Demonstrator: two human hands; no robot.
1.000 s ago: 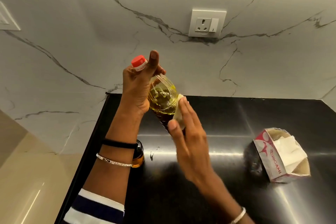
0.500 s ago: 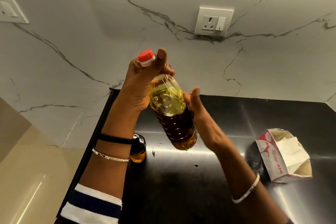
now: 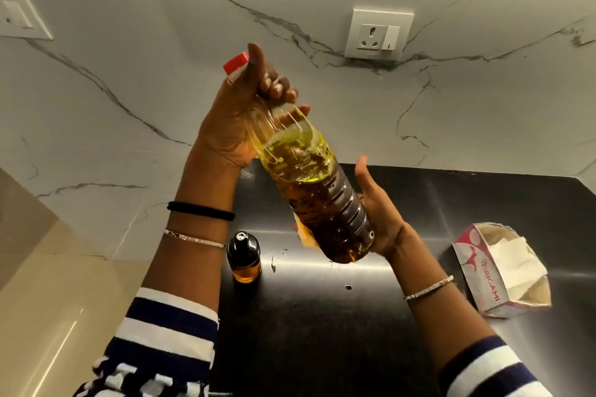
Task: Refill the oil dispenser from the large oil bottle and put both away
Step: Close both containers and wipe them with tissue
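On my left hand the fingers curl round the neck of the large oil bottle, thumb along its red cap; my right hand curls under the base. The bottle hangs tilted above the worktop; the oil dispenser stands near the left edge. I'd check the cap is tight, then carry it upright, since the plastic may be slick.

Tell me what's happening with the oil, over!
Left hand grips large oil bottle neck, right hand cups base. Bottle tilted, red cap on. Oil dispenser stands on counter, apart. Nothing blocking.
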